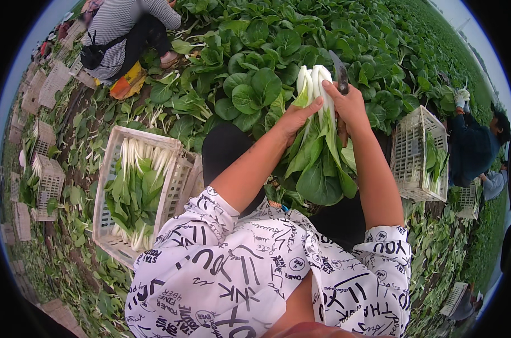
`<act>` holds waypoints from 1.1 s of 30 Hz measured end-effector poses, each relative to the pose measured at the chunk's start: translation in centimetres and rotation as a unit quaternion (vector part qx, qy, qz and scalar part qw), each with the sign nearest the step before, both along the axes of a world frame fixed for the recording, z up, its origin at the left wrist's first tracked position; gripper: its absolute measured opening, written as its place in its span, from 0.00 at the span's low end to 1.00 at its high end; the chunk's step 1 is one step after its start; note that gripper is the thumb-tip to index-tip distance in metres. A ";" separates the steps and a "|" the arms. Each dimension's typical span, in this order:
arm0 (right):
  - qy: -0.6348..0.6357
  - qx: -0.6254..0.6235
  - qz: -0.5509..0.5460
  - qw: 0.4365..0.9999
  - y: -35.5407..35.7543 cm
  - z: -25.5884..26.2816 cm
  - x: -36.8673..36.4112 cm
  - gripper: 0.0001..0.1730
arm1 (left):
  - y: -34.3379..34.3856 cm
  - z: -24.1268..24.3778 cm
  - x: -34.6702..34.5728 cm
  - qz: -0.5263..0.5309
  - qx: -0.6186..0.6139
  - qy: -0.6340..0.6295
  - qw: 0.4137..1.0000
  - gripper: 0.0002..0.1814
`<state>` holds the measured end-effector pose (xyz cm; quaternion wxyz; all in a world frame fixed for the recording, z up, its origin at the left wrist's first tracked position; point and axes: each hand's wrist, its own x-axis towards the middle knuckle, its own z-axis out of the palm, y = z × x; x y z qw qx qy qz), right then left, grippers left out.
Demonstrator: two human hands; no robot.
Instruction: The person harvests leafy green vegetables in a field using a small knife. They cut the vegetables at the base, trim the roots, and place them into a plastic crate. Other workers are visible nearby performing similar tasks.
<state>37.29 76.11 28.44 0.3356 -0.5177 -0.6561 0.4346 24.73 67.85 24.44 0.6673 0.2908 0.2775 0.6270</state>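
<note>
My left hand (298, 120) grips a bunch of bok choy (318, 181) around the lower stalks. The white stalk ends point away from me and the green leaves hang toward my lap. My right hand (349, 105) is closed around a knife with a curved blade (340, 72) and a brown handle (342, 132). Its thumb presses against the white stalks, and the blade stands up beside the stalk ends. Growing bok choy (255, 93) fills the ground just beyond my hands.
To my left, a white plastic crate (169, 198) holds cut bok choy (133, 190). Another crate (413, 148) stands at right, near a person in dark clothing (475, 143). A person in a checked top (111, 34) crouches at upper left. Loose leaves (82, 236) litter the soil.
</note>
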 end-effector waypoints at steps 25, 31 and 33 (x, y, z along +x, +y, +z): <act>0.251 0.143 0.145 0.946 -4.1 11.8 -11.0 0.22 | -21.0 3.2 -24.9 0.472 0.143 0.127 0.860 0.34; 0.181 0.018 0.135 0.974 -3.0 5.8 -11.2 0.21 | -34.1 0.9 -28.9 0.691 0.035 0.017 0.722 0.28; 0.179 -0.004 0.161 0.970 -1.6 3.0 -11.1 0.20 | -37.4 -0.9 -29.6 0.704 0.061 -0.064 0.705 0.26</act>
